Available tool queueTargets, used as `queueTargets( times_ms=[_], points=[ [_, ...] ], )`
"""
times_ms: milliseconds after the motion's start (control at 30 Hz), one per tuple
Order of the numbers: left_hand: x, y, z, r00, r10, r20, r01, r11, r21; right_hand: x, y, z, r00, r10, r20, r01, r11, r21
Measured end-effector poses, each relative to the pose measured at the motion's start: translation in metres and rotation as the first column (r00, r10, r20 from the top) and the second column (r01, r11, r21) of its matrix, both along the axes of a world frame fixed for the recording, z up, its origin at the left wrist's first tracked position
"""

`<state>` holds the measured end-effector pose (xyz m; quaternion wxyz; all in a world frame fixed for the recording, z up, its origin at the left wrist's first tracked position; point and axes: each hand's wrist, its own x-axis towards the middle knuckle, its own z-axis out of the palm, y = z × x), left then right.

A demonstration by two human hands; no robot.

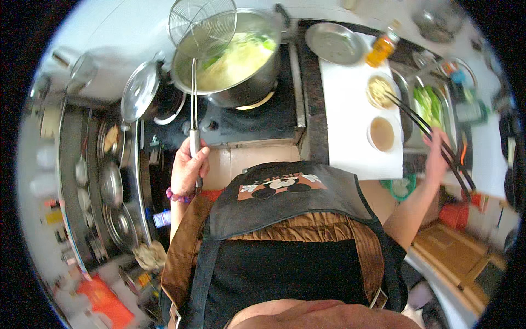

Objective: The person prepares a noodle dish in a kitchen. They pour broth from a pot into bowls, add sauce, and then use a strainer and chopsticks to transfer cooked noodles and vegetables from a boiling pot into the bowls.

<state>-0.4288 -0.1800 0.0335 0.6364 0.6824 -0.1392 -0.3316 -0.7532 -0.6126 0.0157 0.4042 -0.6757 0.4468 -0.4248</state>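
My left hand (190, 167) is closed around the metal handle of a wire strainer (202, 26), whose round mesh is over the left rim of a large steel pot (230, 88). Pale food and green leaves (246, 53) lie in the pot's cloudy liquid. On the right, my right hand (436, 150) holds long dark chopsticks (415, 118). Their tips meet pale noodle-like strands in a white bowl (382, 91); whether they pinch any cannot be told. Nearer me stands a bowl of brown liquid (382, 133).
The pot stands on a black stove (246, 127). A glass lid (140, 91) leans to its left. On the white counter (347, 123) are a metal plate (335, 43) and an orange bottle (382, 49). Leafy greens (428, 105) lie in a sink at right. Shelves with metal lids (111, 183) line the left.
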Motion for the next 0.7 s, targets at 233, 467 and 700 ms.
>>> queueTargets(
  times_ms=[233, 467, 700],
  points=[
    [0.017, 0.044, 0.011, 0.991, 0.119, 0.053, -0.120, 0.993, 0.009, 0.055, 0.025, 0.063, 0.964, 0.166, 0.207, -0.126, 0.973, -0.192],
    [0.055, 0.071, 0.008, 0.995, 0.098, 0.016, -0.099, 0.994, 0.054, 0.190, 0.080, 0.090, 0.784, 0.524, 0.332, -0.548, 0.836, -0.025],
    [0.090, 0.098, -0.004, 0.995, 0.058, -0.077, -0.056, 0.998, 0.023, 0.353, 0.122, 0.053, 0.714, 0.656, 0.242, -0.690, 0.605, 0.396]
  ],
)
